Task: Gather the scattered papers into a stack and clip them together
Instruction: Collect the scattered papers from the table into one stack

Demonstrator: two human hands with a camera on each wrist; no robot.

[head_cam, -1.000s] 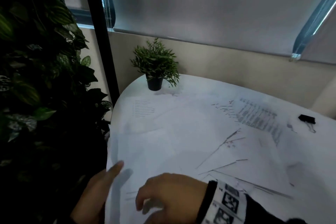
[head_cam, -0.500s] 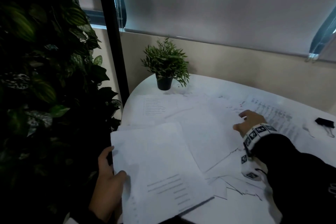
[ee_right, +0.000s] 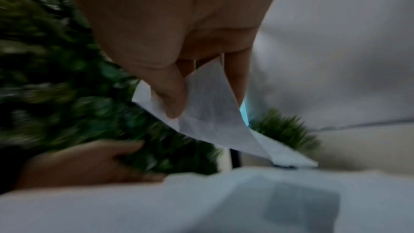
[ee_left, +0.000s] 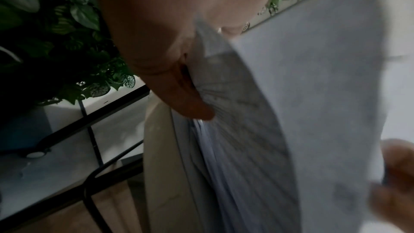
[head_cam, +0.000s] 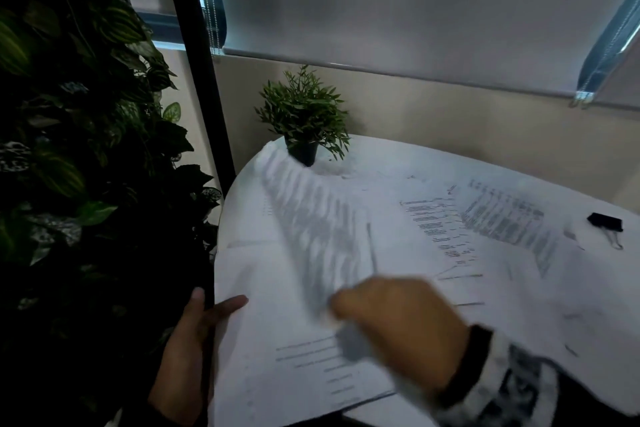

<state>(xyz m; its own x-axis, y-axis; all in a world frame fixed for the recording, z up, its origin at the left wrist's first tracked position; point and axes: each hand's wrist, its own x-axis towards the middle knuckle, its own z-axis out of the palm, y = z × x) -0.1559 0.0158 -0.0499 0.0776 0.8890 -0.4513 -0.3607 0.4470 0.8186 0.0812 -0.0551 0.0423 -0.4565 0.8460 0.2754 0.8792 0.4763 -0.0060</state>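
Left hand [head_cam: 194, 350] grips the stack of papers [head_cam: 287, 357] by its left edge, thumb on top, at the near-left edge of the surface [head_cam: 398, 163]. Right hand [head_cam: 398, 326] pinches the corner of a printed sheet [head_cam: 311, 218], lifted and blurred above the stack. More loose papers [head_cam: 502, 218] lie spread across the surface. Binder clip [head_cam: 605, 222] sits far right, apart from both hands. Potted plant [head_cam: 304, 118] at the back.
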